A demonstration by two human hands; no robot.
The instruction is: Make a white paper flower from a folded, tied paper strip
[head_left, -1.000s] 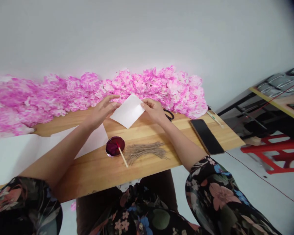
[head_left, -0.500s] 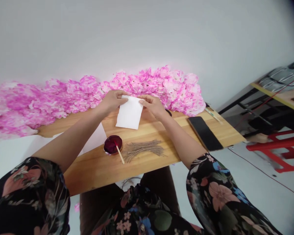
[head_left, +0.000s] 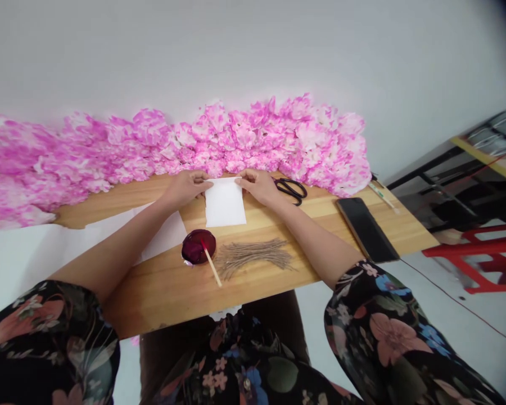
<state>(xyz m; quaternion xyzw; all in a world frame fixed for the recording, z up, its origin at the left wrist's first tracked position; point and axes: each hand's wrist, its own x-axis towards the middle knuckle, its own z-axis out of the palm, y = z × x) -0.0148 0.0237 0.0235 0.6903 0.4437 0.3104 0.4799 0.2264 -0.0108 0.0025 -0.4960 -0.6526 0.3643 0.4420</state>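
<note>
A small white sheet of paper (head_left: 225, 203) lies flat on the wooden table (head_left: 278, 281). My left hand (head_left: 185, 188) pinches its far left corner. My right hand (head_left: 259, 185) pinches its far right corner. Both hands have their fingers closed on the paper's far edge, close to a long heap of pink paper flowers (head_left: 185, 143) by the wall.
Near me stand a dark red dish (head_left: 198, 246) with a thin stick (head_left: 211, 265) leaning in it and a bundle of brown wires (head_left: 253, 256). Black scissors (head_left: 292, 189) and a black phone (head_left: 366, 228) lie to the right. A large white sheet (head_left: 88, 247) lies left. A red stool (head_left: 489, 256) stands beyond the table's right end.
The paper has turned from a tilted, raised position to lying flat and square on the table. Both hands moved down with it to its far edge.
</note>
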